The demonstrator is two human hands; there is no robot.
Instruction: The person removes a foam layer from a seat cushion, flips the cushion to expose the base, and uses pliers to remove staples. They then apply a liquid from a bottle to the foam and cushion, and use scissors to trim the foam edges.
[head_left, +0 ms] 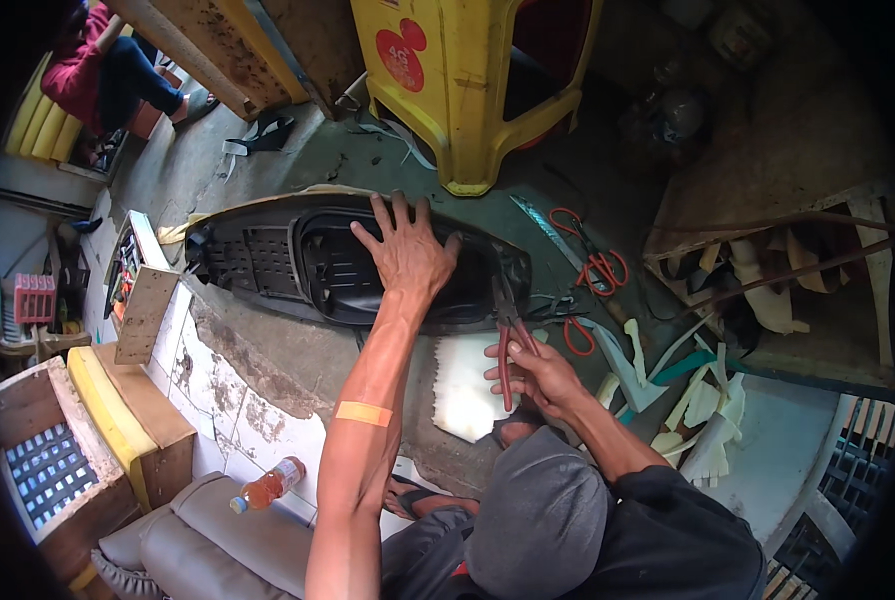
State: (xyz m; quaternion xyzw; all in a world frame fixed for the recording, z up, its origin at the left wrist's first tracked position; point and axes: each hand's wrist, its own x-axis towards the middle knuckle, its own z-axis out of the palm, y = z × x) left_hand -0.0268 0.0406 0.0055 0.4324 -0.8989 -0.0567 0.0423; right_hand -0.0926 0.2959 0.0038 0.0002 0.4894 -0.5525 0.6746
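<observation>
A long black motorcycle seat base (253, 262) lies underside up on the floor before me. My left hand (408, 250) presses down on its raised middle part, fingers spread. In my right hand (548, 378) is a pair of pliers (509, 325) with red handles, the fingers around the grips. The jaws of the pliers are at the seat's near right edge. Whether they pinch anything there I cannot tell. Light-coloured material shows along the seat's far rim. Beneath the right hand lies a pale foam-like sheet (463, 385) with a ragged edge.
Scissors (600, 272) with orange handles lie right of the seat, beside pale offcuts (703, 410). A yellow plastic stool (458, 100) stands beyond. Wooden boxes (118, 430), a drink bottle (270, 484) and a grey padded seat (218, 540) are at left. A person (108, 75) sits far left.
</observation>
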